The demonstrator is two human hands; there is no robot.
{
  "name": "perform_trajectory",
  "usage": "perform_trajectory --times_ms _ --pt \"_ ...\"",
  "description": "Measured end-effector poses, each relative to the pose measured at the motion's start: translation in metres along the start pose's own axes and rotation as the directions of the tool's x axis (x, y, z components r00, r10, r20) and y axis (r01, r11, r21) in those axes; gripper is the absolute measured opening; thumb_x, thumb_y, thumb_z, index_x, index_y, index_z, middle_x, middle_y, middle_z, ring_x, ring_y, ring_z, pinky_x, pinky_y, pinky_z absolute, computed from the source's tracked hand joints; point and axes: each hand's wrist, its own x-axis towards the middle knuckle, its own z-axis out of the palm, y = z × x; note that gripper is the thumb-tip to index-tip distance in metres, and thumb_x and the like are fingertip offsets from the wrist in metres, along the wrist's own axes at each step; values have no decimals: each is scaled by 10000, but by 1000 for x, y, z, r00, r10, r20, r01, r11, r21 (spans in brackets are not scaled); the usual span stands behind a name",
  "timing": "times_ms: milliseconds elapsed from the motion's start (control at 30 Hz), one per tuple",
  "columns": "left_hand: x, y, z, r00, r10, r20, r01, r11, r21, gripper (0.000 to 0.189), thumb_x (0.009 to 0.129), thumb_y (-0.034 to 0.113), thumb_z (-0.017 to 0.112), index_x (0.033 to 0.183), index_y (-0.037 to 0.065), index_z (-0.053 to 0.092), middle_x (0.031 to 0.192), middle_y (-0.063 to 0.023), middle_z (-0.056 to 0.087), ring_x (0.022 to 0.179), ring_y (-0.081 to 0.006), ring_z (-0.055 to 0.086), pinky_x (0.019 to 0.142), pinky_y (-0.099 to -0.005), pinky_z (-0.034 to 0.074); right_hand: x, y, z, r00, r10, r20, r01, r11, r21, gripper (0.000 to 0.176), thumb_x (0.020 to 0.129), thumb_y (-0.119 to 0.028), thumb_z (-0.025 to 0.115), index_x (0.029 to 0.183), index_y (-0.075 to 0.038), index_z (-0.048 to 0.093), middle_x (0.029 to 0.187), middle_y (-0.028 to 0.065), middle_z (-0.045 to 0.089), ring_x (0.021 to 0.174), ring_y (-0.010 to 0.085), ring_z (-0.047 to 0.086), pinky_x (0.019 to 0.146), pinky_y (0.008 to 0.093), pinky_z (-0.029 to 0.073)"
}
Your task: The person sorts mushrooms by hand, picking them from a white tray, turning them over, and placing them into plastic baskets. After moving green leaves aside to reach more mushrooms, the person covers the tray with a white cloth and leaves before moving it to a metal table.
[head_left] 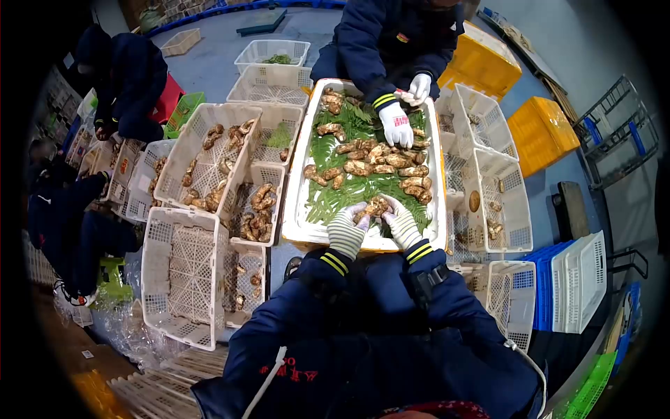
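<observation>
i have my striped-gloved left hand [347, 227] and right hand [401, 222] curled round one knobbly brown-and-cream mushroom [373, 208]; uneven squeezing could snap it.

Glossy white foam box [294, 225], matt plastic crates [149, 269]

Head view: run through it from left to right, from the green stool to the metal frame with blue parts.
Green stool, empty white crate, left hand, right hand, blue crates, metal frame with blue parts.
</observation>
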Motion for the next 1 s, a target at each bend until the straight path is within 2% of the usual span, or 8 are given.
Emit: perform_trajectory --times_ms 100,200,367,633,733,800,933,1000 --pt "-1 2 -9 993 116 -6 -112 971 210 331 844 92 711 1145 -37 659 1098 -183 700 999 -285 678 902 -359 531 1 -2 0 997 50 59 -49 999 -14 525 957 -23 476 1477 -17 403 1190 84 607 858 111 610 831 247 532" --pt "0 11 -14 991 132 -31 -125 976 180 326 835 90 711 1138 -24 665 1075 -193 701 995 -304 674 898 -366 528 -3 -11 4 988 152 25 -154 977 146 507 974 -71 460 1475 -21 405 1195 108 619 923 174 670 841 277 549" --pt "-1 6 -11 993 114 -35 -105 975 195 305 832 88 711 1115 -19 677 1076 -190 696 1005 -306 669 912 -371 523 -3 -12 5 989 147 1 -146 987 67 540 1013 -407 560 1401 -36 507 1128 108 646 956 206 693 826 304 568" --pt "-3 4 -11 990 140 -27 -130 963 236 314 826 88 725 1118 -18 675 1067 -172 699 982 -293 674 891 -359 530 -4 -12 6 989 146 1 -146 988 47 492 1015 -355 572 1377 -26 518 1138 102 636 932 200 694 797 314 575" --pt "1 5 -15 996 87 -37 -82 988 133 316 834 99 730 1121 -19 675 1046 -163 707 946 -258 679 850 -338 540 -2 -9 7 993 120 -16 -120 992 28 495 1014 -368 570 1368 -23 524 1146 98 630 902 183 683 767 306 570" --pt "3 20 -33 997 -82 -10 83 993 81 325 860 119 731 1144 -24 664 1026 -131 712 893 -188 671 803 -305 547 1 -5 6 981 181 -63 -175 980 91 498 1019 -375 557 1361 -15 527 1156 109 638 886 172 667 764 296 562" --pt "42 -27 -104 968 -211 -139 143 911 -387 338 938 132 663 1235 -14 596 1084 -138 694 877 -197 668 820 -301 556 1 -13 8 978 199 -69 -197 980 38 511 1020 -400 542 1345 -7 533 1132 92 672 892 136 647 798 285 550" --pt "54 4 -153 866 -405 -293 150 769 -621 293 953 119 644 1212 -6 591 1065 -119 671 873 -180 649 804 -299 559 3 -6 4 983 186 2 -185 979 88 473 1030 -340 540 1353 5 513 1107 116 679 861 144 644 778 279 554"
